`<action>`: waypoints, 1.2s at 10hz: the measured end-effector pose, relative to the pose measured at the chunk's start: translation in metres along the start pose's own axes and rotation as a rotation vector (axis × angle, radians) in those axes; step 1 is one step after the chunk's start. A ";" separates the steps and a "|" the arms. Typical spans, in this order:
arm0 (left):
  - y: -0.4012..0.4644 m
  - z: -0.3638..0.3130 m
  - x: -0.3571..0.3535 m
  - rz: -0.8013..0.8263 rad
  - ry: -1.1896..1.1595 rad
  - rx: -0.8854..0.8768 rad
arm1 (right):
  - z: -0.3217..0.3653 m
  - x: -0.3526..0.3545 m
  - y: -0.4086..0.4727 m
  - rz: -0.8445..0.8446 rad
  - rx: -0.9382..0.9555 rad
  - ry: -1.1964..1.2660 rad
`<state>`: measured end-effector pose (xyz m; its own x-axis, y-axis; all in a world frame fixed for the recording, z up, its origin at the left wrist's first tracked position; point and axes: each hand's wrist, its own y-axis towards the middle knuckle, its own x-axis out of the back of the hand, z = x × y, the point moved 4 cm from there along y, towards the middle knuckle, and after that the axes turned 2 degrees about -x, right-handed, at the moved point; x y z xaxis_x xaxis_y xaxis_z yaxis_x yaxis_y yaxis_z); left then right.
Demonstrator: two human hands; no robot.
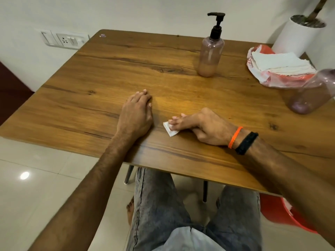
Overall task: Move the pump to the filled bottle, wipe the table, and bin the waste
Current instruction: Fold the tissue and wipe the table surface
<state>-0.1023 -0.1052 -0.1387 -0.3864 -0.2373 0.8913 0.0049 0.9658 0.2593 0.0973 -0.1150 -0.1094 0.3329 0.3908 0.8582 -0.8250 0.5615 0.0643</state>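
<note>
A pinkish bottle (210, 55) with a black pump (216, 24) screwed on stands upright at the back of the wooden table (112, 73). A second pinkish bottle (311, 93) without a pump stands at the right edge, blurred. My right hand (201, 126) lies on the table near the front edge, its straight fingers pressing a small folded white tissue (169, 129) against the wood. My left hand (136, 113) rests flat on the table just left of the tissue, holding nothing.
A red-and-white plastic pack (268, 77) holding a stack of white tissues (279, 62) lies at the back right. Behind it stands a white plant pot (299, 37). A red bin (282, 214) sits on the floor under the table's right side. My knees are below the front edge.
</note>
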 end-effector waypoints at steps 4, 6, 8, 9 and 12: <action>0.000 -0.003 0.003 0.006 -0.007 -0.006 | -0.003 0.014 0.013 -0.249 -0.179 0.002; -0.002 -0.004 0.004 0.012 -0.009 -0.004 | 0.008 -0.009 -0.010 -0.056 -0.039 -0.058; -0.002 -0.001 0.003 0.013 -0.019 -0.014 | 0.006 0.005 -0.049 -0.133 -0.071 0.060; -0.003 -0.001 0.003 0.013 -0.021 -0.021 | -0.006 0.019 -0.047 -0.454 -0.268 0.021; -0.003 -0.003 0.002 -0.002 -0.017 -0.013 | 0.032 -0.020 -0.036 -0.220 -0.420 -0.211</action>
<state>-0.1006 -0.1086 -0.1363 -0.4023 -0.2373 0.8842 0.0156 0.9639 0.2658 0.1059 -0.1664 -0.1132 0.3427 0.1000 0.9341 -0.4769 0.8752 0.0813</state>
